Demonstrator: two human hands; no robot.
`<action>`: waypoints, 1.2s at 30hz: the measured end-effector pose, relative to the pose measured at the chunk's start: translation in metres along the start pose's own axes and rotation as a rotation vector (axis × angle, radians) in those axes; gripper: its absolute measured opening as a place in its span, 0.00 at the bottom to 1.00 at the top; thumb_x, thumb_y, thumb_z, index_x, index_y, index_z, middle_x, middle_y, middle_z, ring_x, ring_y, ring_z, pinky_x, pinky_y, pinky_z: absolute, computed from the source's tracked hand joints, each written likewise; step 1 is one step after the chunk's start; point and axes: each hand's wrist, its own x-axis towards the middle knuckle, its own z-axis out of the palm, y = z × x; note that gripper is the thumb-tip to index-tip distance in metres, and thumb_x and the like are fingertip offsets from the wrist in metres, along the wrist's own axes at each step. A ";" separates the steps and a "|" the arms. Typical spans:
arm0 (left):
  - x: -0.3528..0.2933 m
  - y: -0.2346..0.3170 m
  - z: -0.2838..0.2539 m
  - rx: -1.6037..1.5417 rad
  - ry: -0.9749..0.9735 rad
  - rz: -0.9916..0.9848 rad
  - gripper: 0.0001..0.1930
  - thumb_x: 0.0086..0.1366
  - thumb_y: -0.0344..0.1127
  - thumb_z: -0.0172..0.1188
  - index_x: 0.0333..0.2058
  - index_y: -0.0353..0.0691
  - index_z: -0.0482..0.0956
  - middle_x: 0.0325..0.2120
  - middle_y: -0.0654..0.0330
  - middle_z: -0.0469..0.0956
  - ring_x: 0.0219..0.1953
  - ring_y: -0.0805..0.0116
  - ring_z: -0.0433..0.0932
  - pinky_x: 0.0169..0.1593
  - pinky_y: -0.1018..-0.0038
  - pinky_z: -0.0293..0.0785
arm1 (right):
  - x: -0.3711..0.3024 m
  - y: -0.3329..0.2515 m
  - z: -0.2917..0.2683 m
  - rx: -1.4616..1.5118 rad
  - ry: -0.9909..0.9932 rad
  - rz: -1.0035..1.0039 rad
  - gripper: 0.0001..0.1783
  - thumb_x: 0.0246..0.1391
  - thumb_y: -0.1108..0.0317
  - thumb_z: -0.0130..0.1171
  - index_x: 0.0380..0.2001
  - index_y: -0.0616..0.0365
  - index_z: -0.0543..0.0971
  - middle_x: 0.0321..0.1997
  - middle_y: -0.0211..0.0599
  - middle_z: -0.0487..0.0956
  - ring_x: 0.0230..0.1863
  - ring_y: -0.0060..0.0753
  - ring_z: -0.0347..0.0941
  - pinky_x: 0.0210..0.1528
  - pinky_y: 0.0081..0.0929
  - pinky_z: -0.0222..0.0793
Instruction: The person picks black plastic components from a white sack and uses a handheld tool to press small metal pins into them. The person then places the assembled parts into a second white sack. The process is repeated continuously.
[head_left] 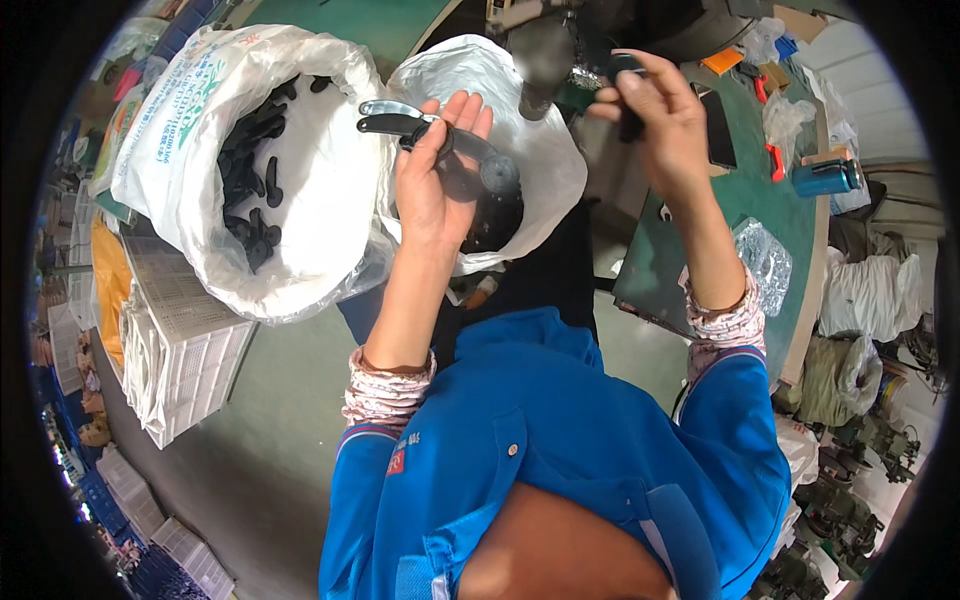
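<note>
My left hand (430,190) is palm up with its fingers stretched and the thumb laid over several small black curved handles (390,125), one with a shiny top. They fan out past the thumb on the left and over the palm on the right. To the right, my raised right hand (660,110) pinches a black piece (629,122) beside a dark machine (550,55); its shape is partly hidden by the fingers. Left of my left hand, a white woven sack (185,130) contains several loose black curved handles (255,150). Behind that hand is a second white sack (550,165).
A green worktable (640,250) bears a clear plastic bag (765,255), a blue cylinder (822,177) and red-handled tools (775,162). White perforated crates (195,370) stand on the floor at left. Fabric and equipment line the right side.
</note>
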 end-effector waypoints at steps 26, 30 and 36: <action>-0.019 -0.011 0.018 0.751 -0.047 -0.053 0.12 0.66 0.30 0.53 0.46 0.35 0.65 0.35 0.49 0.78 0.26 0.68 0.77 0.28 0.75 0.73 | 0.078 -0.062 0.028 -0.243 -0.164 0.196 0.12 0.62 0.67 0.50 0.41 0.66 0.76 0.16 0.34 0.75 0.10 0.18 0.64 0.11 0.17 0.56; -0.018 0.000 0.007 0.593 -0.069 -0.203 0.11 0.66 0.30 0.51 0.45 0.34 0.66 0.30 0.50 0.79 0.21 0.71 0.73 0.25 0.78 0.69 | 0.066 -0.055 0.032 -0.184 -0.156 0.319 0.14 0.62 0.67 0.50 0.43 0.67 0.76 0.17 0.35 0.76 0.09 0.18 0.62 0.12 0.17 0.57; -0.021 -0.002 0.010 0.788 0.030 0.005 0.10 0.63 0.27 0.53 0.43 0.34 0.70 0.26 0.54 0.79 0.17 0.77 0.69 0.21 0.83 0.63 | 0.026 -0.027 0.014 -0.183 -0.129 0.258 0.28 0.58 0.61 0.57 0.57 0.64 0.66 0.29 0.36 0.79 0.18 0.19 0.70 0.13 0.15 0.55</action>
